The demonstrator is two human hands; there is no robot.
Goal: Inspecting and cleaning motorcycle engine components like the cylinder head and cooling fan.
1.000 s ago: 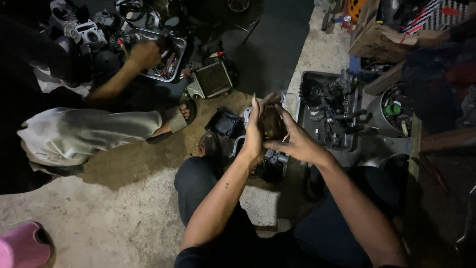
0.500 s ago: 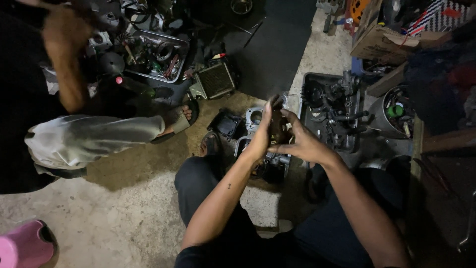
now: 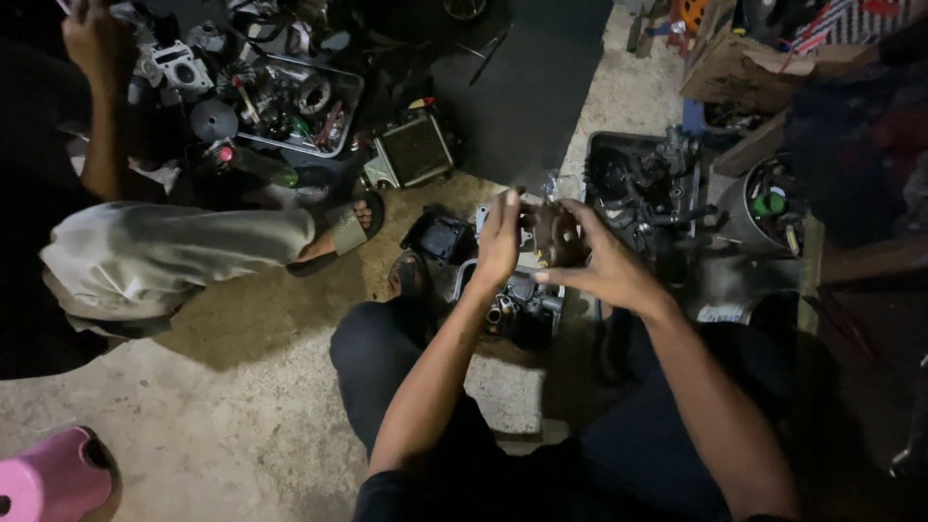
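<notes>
I hold a round brownish metal engine part [image 3: 558, 234] between both hands above the floor. My left hand [image 3: 500, 242] presses its left side with the fingers upright. My right hand [image 3: 604, 263] cups it from the right, fingers spread over its top. Directly below lies a grey engine block [image 3: 517, 307] on the ground between my knees.
A co-worker squats at left, one sandalled foot [image 3: 340, 232] near me and a hand [image 3: 89, 37] raised at top left. A metal tray of parts [image 3: 300, 101], a small radiator [image 3: 414, 150], a black tray of engine parts [image 3: 646, 184], cardboard boxes [image 3: 739, 68] and a pink stool [image 3: 53, 476] surround us.
The co-worker's arm has lifted away from the metal tray up to the top left. My hands stay on the round part, turning it slightly.
</notes>
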